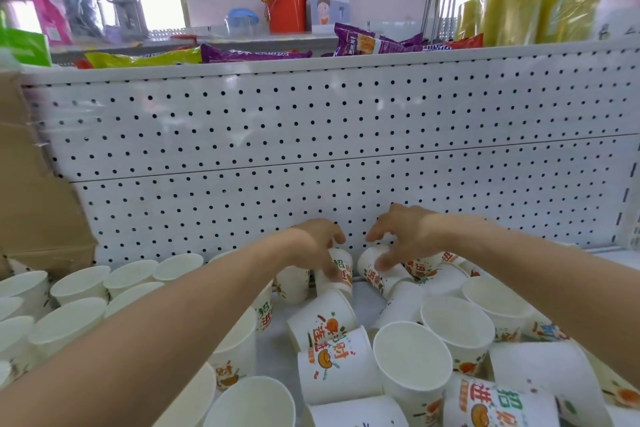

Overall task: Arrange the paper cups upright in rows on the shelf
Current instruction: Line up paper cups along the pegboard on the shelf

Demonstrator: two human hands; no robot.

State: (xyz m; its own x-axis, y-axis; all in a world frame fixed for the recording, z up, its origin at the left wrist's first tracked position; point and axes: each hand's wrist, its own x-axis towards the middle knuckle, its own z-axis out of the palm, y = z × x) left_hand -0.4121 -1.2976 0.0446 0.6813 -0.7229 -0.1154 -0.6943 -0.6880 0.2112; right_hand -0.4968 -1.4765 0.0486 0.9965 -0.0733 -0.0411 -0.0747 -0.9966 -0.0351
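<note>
**Item:** paper cups, white with printed sides, on the shelf (273,347).

**Location:** upright rows (79,284) fill the left side. A tumbled heap (433,350) lies to the right, against the pegboard back (311,135).

**Left hand** (317,241): fingers curled round a printed cup (341,270) standing near the back panel.

**Right hand** (403,230): fingers half spread, with the tips and thumb pinching a tilted cup (372,269) on the heap.

**Handling, as I judge it:** I would seat the left cup flat beside the nearest row. I would lift the tilted one by its wall without squeezing, turn it mouth up, and set it touching its neighbour.
</note>
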